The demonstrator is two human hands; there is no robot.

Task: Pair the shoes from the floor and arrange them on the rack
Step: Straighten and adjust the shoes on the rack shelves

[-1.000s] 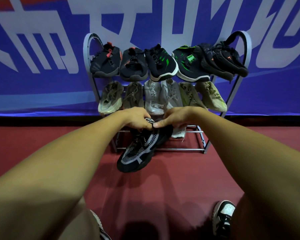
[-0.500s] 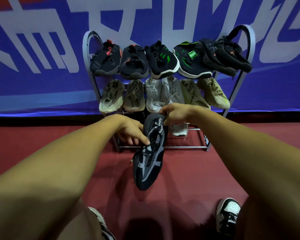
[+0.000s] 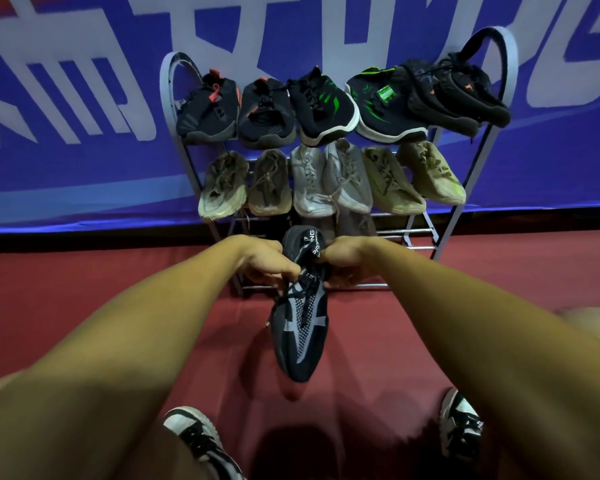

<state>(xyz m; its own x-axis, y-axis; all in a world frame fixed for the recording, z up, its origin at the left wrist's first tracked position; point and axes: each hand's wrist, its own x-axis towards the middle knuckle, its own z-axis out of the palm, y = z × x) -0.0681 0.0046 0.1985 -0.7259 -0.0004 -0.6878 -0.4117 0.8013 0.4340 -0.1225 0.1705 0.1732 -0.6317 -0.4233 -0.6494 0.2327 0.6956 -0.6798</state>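
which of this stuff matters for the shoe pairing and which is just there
Part of the job: black-and-grey shoe, gripped by left hand and right hand; rack; dark shoes on top shelf; pale shoes on middle shelf.
Just there: blue banner; sneakers on the person's feet.

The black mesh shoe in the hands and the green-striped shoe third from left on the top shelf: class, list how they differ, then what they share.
Look: the black mesh shoe has grey panels; the green-striped shoe has green stripes and a white sole.
Pose: the black mesh shoe hangs toe down, gripped by the left hand and right hand; the green-striped shoe rests on the rack.
Both are black and laced.
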